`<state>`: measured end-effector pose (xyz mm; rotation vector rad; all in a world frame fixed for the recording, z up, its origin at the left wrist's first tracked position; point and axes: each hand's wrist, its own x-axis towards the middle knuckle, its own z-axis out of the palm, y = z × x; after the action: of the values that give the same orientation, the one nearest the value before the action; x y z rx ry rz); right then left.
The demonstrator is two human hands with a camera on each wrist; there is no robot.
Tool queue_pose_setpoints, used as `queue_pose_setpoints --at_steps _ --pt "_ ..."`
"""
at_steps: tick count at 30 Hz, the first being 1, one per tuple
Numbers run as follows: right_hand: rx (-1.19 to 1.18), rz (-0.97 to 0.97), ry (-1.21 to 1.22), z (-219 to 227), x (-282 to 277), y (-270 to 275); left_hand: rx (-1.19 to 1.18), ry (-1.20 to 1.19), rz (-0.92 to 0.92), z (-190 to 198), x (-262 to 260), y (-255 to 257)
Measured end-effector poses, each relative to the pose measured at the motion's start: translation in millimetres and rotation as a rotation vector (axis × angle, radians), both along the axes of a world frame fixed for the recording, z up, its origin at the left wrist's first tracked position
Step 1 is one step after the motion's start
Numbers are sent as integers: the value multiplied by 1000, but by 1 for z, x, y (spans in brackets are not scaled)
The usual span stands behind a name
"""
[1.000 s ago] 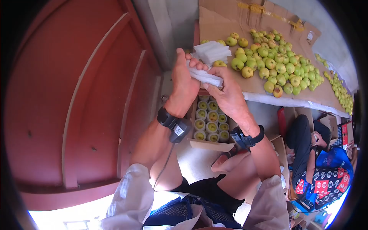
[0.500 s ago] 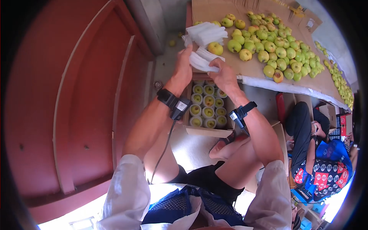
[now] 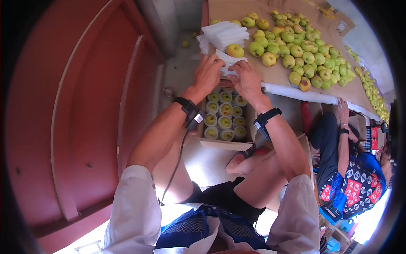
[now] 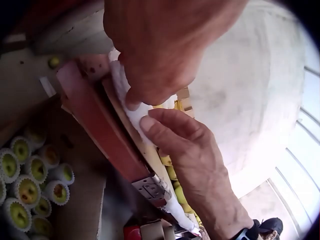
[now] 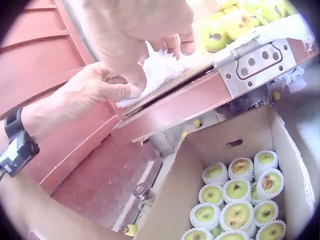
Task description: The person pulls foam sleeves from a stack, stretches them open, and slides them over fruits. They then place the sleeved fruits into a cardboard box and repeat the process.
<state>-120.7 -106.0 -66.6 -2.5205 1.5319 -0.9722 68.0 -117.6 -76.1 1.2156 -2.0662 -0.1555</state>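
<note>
Both hands, left hand (image 3: 208, 73) and right hand (image 3: 246, 79), pinch one white foam net (image 3: 228, 60) between them at the table (image 3: 279, 78) edge, upper middle.

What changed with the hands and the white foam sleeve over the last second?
Both hands, left hand and right hand, came down from mid-air to the table edge, and they now press the foam sleeve against it. The stack of sleeves, the loose apples and the box of wrapped apples stayed put.

Head cam looks down from above; wrist cams close, upward; all share table edge (image 3: 292, 91), box (image 5: 295, 150).
</note>
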Motion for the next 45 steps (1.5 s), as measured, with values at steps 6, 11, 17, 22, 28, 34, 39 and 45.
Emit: queue_pose_setpoints --at_steps 6,11,17,22,28,34,39,45 --pt "-12 -88 26 -3 -5 -4 -124 -29 28 -9 -14 -9" --pt "-41 -144 39 -3 -8 -8 -170 -93 42 -11 -19 -12" --pt "-39 -160 24 2 -5 1 -291 -114 92 -8 -20 -18" --pt "-36 -153 -3 6 -6 12 -315 -110 89 -6 -20 -17" --pt "-53 -149 -70 12 -12 20 -229 -102 81 -1 -16 -6" --pt "6 -184 -138 19 -22 23 -201 -117 64 6 -13 1" --pt "-15 -179 -180 35 -17 31 -260 -215 69 5 -10 2" --pt "11 -171 -213 40 -13 42 -264 -238 78 3 -13 -6"
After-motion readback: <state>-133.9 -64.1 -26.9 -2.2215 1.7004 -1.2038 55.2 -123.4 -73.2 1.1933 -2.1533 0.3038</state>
